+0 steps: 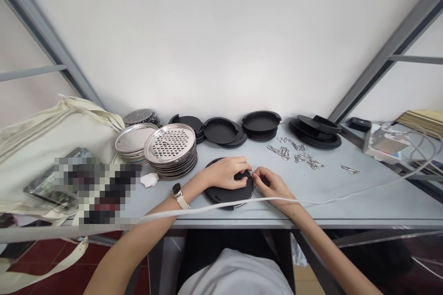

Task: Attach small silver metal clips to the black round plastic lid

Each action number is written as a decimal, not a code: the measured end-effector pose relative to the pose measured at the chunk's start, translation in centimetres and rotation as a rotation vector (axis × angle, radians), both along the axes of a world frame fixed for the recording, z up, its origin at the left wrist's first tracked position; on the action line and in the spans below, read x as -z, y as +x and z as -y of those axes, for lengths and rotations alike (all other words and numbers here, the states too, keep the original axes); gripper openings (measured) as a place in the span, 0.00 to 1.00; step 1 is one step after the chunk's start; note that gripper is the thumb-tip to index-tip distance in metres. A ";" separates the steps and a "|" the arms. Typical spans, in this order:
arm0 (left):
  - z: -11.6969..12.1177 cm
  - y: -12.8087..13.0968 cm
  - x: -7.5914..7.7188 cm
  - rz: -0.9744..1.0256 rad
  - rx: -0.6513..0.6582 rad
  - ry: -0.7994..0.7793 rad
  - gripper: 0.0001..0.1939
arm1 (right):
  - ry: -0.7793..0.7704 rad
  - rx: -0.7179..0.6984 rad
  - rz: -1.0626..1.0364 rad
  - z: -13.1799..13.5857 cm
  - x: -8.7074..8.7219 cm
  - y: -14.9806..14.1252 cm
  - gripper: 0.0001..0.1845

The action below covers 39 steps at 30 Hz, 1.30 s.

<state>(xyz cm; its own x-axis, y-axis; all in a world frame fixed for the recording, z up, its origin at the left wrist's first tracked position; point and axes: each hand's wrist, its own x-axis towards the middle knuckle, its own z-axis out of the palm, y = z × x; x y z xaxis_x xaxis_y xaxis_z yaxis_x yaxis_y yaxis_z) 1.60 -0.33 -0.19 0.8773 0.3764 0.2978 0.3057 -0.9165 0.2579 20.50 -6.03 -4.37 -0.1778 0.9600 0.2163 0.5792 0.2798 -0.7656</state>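
A black round plate (226, 193) lies on the table near its front edge, a silvery grater disc or metal rim just showing along its lower right edge. Across its top rests my left hand (226, 171), fingers curled and gripping the plate at its right side. My right hand (273, 185) is closed in a pinch at that same edge, on what looks like a small metal wire clip (251, 174), mostly hidden by the fingertips. Loose wire clips (308, 161) lie in small heaps beyond my right hand.
A stack of metal grater discs (169, 143) and one of plain metal discs (134, 138) stand at left. Black round plates (261, 122) are piled along the wall. A white cable (214, 209) crosses in front of my forearms. A white device (384, 143) sits at right.
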 end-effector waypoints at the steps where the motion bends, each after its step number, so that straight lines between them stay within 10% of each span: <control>1: 0.0 0.0 0.0 0.003 -0.001 -0.006 0.10 | 0.000 0.001 0.002 0.0 0.0 0.0 0.14; 39: 0.3 0.3 0.3 0.021 -0.057 -0.009 0.13 | 0.050 0.043 0.097 0.3 -0.6 -0.3 0.14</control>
